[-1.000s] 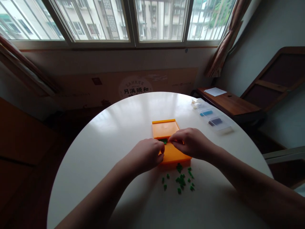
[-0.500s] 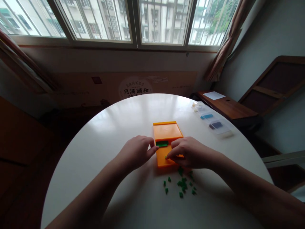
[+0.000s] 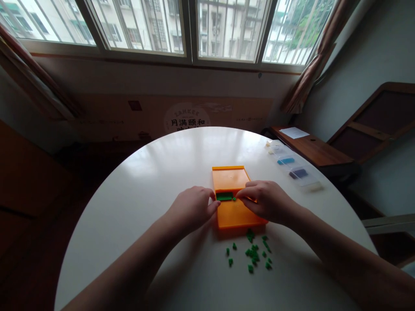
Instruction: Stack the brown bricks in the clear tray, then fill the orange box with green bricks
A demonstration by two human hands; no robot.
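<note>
An open orange plastic box (image 3: 241, 219) lies on the white table in front of me. Small green bricks form a tight row (image 3: 224, 196) along the left of its middle recess. My left hand (image 3: 196, 207) has its thumb and index finger bent around the box's left edge, beside that row. From the right, my right hand (image 3: 267, 198) reaches over the box, thumb and fingers pinched. At its fingertips is one small green brick (image 3: 234, 198), just right of the row's end. Loose green bricks (image 3: 254, 252) are scattered on the table nearer to me.
A clear plastic case (image 3: 296, 170) holding blue and dark pieces sits toward the round white table's (image 3: 129, 233) right edge. Beyond it stands a wooden desk (image 3: 317, 149) with a paper sheet (image 3: 294, 132). Barred windows and curtains are behind.
My right hand has moved away from me over the box, carrying the small green brick from the front panel to the row's right end. My left hand stays at the left edge.
</note>
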